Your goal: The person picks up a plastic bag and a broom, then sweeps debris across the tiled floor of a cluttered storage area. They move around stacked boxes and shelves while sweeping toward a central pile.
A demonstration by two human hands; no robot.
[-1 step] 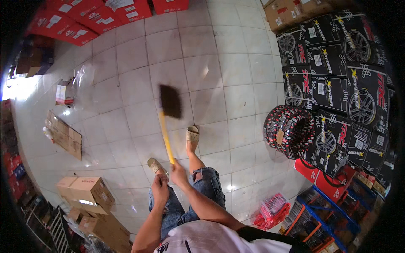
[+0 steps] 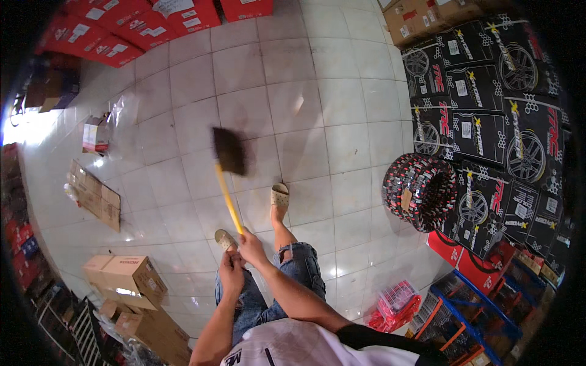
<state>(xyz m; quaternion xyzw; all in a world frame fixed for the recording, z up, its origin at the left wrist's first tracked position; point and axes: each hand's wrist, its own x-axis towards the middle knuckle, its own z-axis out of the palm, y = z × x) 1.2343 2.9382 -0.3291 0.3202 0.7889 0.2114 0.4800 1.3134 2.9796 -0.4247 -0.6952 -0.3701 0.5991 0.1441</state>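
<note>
A broom with a yellow handle point(image 2: 229, 198) and a dark brown, motion-blurred head point(image 2: 229, 152) slants across the tiles ahead of my feet. Around the handle's near end, the fingers of my right hand point(image 2: 251, 247) are closed. My left hand point(image 2: 231, 273) is closed too, just left of and nearer than the right one, over my left knee. Whatever it holds, if anything, is hidden by its fingers. Below the hands are my ripped jeans, and my sandals point(image 2: 279, 196) stand on the floor.
Black boxes point(image 2: 476, 134) are stacked along the right, with wrapped tyres point(image 2: 419, 190) before them. Red boxes point(image 2: 140, 30) line the far left. Flattened cardboard point(image 2: 94, 195) and brown cartons point(image 2: 125, 277) lie left. A blue-orange shelf point(image 2: 470, 305) and red plastic packets point(image 2: 394, 311) are near right.
The broom's head has swung left, and the handle tilts further left. My right hand has shifted slightly left with it; my left hand stays almost where it was.
</note>
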